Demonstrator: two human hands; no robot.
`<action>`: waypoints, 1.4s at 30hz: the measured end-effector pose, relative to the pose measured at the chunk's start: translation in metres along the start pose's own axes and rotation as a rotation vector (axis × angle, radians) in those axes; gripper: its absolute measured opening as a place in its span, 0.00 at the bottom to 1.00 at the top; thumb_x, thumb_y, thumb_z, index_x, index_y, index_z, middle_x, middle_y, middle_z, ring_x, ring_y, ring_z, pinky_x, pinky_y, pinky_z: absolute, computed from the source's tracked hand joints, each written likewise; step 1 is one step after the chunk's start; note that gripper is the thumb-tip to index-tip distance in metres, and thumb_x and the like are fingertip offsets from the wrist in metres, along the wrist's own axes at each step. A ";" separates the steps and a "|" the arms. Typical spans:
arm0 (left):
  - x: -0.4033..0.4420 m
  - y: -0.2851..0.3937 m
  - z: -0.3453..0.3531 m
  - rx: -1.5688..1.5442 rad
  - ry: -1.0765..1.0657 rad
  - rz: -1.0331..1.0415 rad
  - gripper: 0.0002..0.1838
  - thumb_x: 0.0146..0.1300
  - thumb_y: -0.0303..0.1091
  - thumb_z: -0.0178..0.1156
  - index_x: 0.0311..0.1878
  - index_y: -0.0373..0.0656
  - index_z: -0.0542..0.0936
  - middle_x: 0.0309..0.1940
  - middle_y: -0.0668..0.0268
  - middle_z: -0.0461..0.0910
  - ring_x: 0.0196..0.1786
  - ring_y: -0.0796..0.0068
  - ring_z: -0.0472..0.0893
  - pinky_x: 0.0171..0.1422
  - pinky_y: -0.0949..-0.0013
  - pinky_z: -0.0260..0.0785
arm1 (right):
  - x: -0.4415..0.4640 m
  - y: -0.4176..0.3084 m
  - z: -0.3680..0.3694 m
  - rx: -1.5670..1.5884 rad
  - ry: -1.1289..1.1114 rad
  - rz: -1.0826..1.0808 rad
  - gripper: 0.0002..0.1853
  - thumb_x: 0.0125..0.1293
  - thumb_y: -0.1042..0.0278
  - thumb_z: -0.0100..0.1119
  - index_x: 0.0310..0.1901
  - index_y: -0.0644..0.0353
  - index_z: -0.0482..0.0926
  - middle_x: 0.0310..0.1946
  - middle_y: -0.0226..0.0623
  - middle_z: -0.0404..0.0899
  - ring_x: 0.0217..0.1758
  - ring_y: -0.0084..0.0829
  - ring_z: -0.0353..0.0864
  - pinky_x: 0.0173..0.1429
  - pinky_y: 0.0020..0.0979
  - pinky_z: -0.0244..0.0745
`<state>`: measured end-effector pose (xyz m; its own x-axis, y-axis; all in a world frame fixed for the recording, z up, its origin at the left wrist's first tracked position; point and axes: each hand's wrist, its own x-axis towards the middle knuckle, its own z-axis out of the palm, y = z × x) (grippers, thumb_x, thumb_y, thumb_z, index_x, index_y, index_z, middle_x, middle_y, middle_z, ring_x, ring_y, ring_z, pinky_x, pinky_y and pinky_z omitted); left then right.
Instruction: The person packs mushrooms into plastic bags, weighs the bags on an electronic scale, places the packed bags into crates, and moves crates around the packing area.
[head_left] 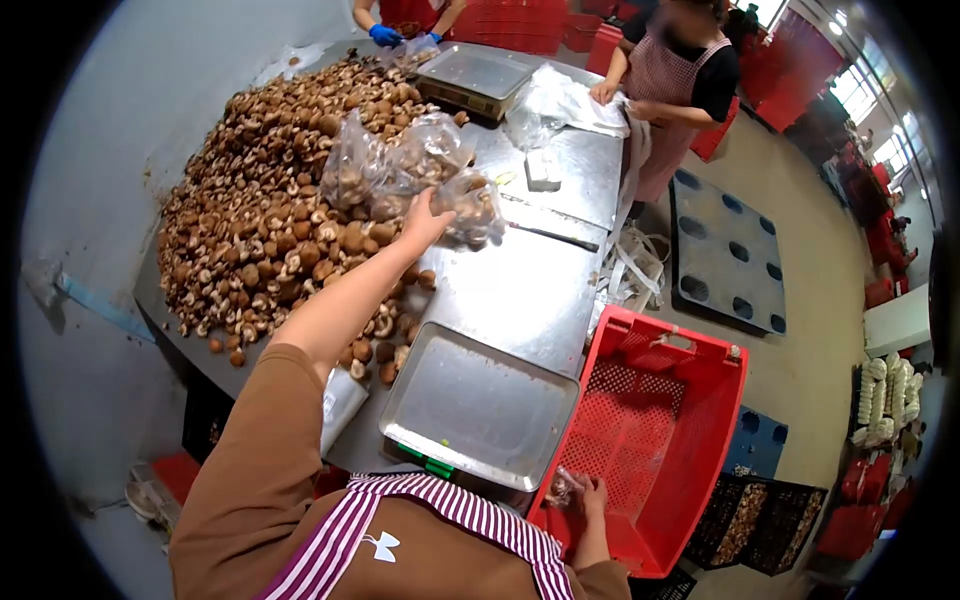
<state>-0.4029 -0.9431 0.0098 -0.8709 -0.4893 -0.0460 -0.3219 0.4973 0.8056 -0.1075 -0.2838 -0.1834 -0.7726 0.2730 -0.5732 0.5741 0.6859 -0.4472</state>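
My left hand (428, 217) reaches over the metal table and touches one of several clear plastic bags (472, 205) of mushrooms, its fingers partly spread. Beside the bags lies a large heap of loose brown mushrooms (270, 200). Low in the red crate (690, 440), near its left wall, my right hand (592, 495) is closed at a small clear bag (563, 488) with something brownish inside. Between the heap and the crate sits the bare metal tray (480, 405) of a scale. A white packet (342, 405) lies left of the tray.
Across the table, one person (675, 90) handles clear plastic and another wears blue gloves (385, 35). A second scale (475, 75) and a small white box (543, 170) are on the table. On the floor are a dark pallet (728, 250) and black crates (745, 520) of mushrooms.
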 end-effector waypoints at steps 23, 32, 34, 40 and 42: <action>-0.060 0.195 -0.103 -0.896 -0.240 0.088 0.07 0.72 0.31 0.55 0.46 0.39 0.77 0.26 0.72 0.71 0.27 0.81 0.71 0.33 0.74 0.71 | -0.069 -0.294 -0.096 0.569 0.258 -0.763 0.12 0.71 0.77 0.52 0.53 0.69 0.78 0.48 0.41 0.82 0.53 0.32 0.81 0.60 0.31 0.75; -0.211 0.227 -0.152 -1.259 -0.493 0.234 0.11 0.73 0.29 0.53 0.54 0.39 0.77 0.47 0.53 0.83 0.39 0.73 0.84 0.41 0.71 0.78 | -0.196 -0.417 -0.061 0.350 0.056 -1.123 0.35 0.61 0.69 0.67 0.69 0.59 0.64 0.63 0.44 0.69 0.51 0.38 0.78 0.52 0.37 0.77; -0.238 0.196 -0.146 -1.256 -0.470 0.184 0.11 0.72 0.29 0.54 0.55 0.41 0.77 0.51 0.52 0.83 0.42 0.73 0.84 0.44 0.70 0.78 | -0.183 -0.404 -0.054 0.361 0.098 -1.103 0.30 0.63 0.69 0.65 0.67 0.59 0.67 0.62 0.42 0.70 0.52 0.38 0.78 0.52 0.37 0.75; -0.286 0.064 -0.111 -1.045 -0.302 -0.305 0.08 0.65 0.25 0.59 0.46 0.42 0.80 0.34 0.69 0.80 0.29 0.82 0.78 0.36 0.80 0.73 | -0.160 -0.361 -0.045 0.659 -0.100 -0.839 0.10 0.72 0.69 0.57 0.45 0.68 0.83 0.41 0.38 0.83 0.47 0.28 0.80 0.54 0.30 0.74; -0.301 0.052 -0.114 -1.004 -0.271 -0.334 0.06 0.66 0.24 0.57 0.44 0.42 0.79 0.32 0.69 0.78 0.27 0.82 0.75 0.34 0.77 0.71 | -0.163 -0.349 -0.044 0.604 -0.093 -0.884 0.11 0.72 0.68 0.57 0.46 0.68 0.82 0.42 0.40 0.83 0.46 0.29 0.81 0.52 0.30 0.74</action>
<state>-0.1152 -0.8513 0.1328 -0.8885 -0.2556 -0.3810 -0.2145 -0.5027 0.8374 -0.1943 -0.5383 0.0962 -0.9705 -0.2269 0.0812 -0.1196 0.1610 -0.9797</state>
